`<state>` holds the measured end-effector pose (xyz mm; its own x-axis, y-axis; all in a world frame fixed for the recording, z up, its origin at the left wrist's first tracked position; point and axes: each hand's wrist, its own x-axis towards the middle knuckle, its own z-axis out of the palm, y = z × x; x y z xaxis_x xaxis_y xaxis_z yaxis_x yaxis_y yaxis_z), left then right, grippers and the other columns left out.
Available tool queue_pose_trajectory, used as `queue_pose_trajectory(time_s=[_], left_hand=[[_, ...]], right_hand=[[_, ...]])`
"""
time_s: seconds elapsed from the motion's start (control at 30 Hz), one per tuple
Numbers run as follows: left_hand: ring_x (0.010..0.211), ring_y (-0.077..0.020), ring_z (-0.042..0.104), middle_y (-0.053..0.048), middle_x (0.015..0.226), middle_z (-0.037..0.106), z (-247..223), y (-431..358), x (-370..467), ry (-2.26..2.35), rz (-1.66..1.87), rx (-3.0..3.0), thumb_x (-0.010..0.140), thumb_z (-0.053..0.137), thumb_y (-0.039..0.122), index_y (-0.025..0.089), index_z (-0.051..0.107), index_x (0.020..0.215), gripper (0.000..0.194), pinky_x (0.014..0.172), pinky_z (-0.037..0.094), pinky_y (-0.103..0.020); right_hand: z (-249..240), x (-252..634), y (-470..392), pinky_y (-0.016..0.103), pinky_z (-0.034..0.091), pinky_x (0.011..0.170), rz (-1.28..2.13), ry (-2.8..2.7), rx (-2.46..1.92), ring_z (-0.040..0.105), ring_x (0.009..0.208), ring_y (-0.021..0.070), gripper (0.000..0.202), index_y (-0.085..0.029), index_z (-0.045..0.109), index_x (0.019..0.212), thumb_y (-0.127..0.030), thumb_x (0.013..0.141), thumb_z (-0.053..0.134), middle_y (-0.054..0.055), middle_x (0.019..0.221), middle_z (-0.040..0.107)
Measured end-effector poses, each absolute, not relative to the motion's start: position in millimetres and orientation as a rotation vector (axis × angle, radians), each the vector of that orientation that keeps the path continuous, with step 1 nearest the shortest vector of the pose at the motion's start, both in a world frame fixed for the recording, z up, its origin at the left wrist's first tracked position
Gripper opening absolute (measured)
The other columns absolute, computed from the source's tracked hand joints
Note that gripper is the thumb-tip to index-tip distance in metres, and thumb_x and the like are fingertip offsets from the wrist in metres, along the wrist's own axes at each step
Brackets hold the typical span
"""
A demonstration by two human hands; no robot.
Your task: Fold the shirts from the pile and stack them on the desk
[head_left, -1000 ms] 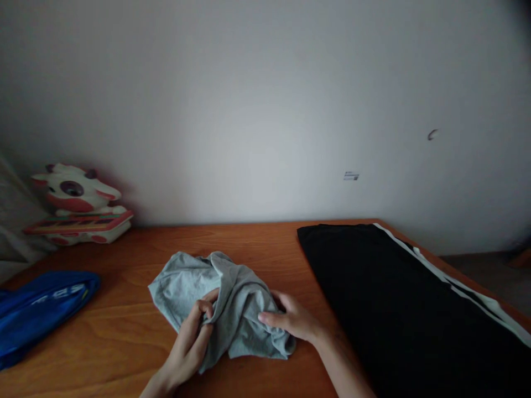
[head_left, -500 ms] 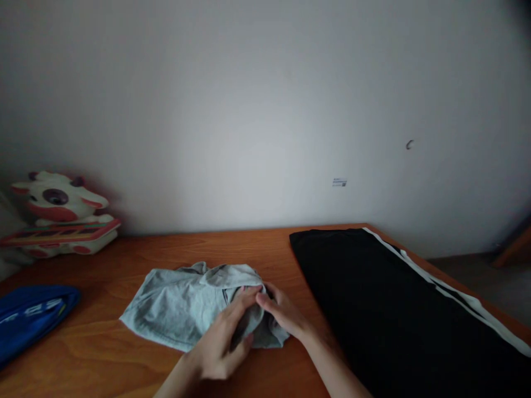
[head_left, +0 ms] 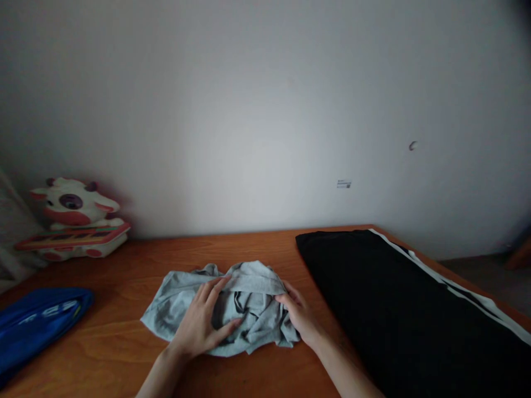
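Note:
A crumpled light grey cloth garment [head_left: 257, 279] lies on the wooden table [head_left: 112, 348], with a small dark strip showing near its middle. Spread over its left part is my left hand [head_left: 203, 320], fingers apart and thumb stretched to the right, resting on the fabric. At the garment's right end my right hand [head_left: 299, 312] pinches the edge of the cloth between thumb and fingers.
Black fabric with a white stripe [head_left: 373, 298] lies flat along the table's right side. A blue item with white lettering [head_left: 41, 318] is at the left edge. Behind it sits a cow-shaped toy keyboard [head_left: 78, 221]. A pale wall [head_left: 249, 110] rises behind the table.
My left hand has moved left, off the garment's right part, and its fingers have spread. The grey cloth's front now lies more opened out. The view has shifted slightly left.

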<state>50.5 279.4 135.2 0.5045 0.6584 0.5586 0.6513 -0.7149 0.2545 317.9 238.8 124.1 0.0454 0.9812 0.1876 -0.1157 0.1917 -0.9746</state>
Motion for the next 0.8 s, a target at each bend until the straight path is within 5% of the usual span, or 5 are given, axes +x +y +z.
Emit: queue_pose_trajectory(time_s=[0.13,0.23,0.4,0.53,0.8], left_hand=[[0.088,-0.0242,0.065,-0.009,0.096,0.068,140.6,272.5,60.3,1.384,1.275,2.440,0.082,0.064,0.055,0.020,0.061,0.099,0.038,0.077,0.054,-0.035],[0.063,-0.0176,0.058,-0.001,0.067,0.061,149.1,263.2,73.9,1.445,0.997,2.331,0.088,0.053,0.059,0.023,0.054,0.070,0.041,0.062,0.043,-0.029],[0.057,-0.0170,0.054,0.000,0.060,0.059,149.2,251.4,100.3,1.567,0.613,2.179,0.088,0.046,0.067,0.023,0.050,0.065,0.050,0.058,0.032,-0.028],[0.064,-0.0181,0.057,-0.002,0.069,0.063,141.7,255.3,101.8,1.453,0.618,2.177,0.093,0.042,0.052,0.023,0.051,0.073,0.036,0.063,0.035,-0.029],[0.065,-0.0161,0.058,0.002,0.067,0.061,150.3,262.2,77.8,1.137,0.818,2.078,0.095,0.044,0.059,0.024,0.053,0.072,0.043,0.066,0.046,-0.027]], right_hand=[[131.6,323.3,238.8,0.038,0.054,0.084,1.037,-1.082,-1.048,0.068,0.098,0.0273,0.036,-0.024,0.068,0.094,-0.057,0.083,0.057,0.007,0.100,0.076],[133.2,325.5,238.9,0.038,0.054,0.079,1.028,-1.000,-1.025,0.069,0.096,0.0290,0.036,-0.025,0.065,0.090,-0.058,0.084,0.055,0.008,0.097,0.075],[125.6,319.9,235.6,0.034,0.052,0.076,1.068,-1.115,-1.017,0.067,0.087,0.0248,0.037,-0.024,0.063,0.095,-0.058,0.081,0.062,0.005,0.091,0.072],[119.7,317.9,235.2,0.027,0.048,0.071,0.945,-1.213,-1.055,0.061,0.080,0.0198,0.041,-0.022,0.061,0.094,-0.051,0.070,0.076,0.001,0.086,0.067],[116.7,329.4,242.8,0.034,0.051,0.085,0.780,-1.136,-1.121,0.064,0.095,0.0241,0.034,-0.024,0.058,0.102,-0.052,0.083,0.063,0.006,0.099,0.069]])
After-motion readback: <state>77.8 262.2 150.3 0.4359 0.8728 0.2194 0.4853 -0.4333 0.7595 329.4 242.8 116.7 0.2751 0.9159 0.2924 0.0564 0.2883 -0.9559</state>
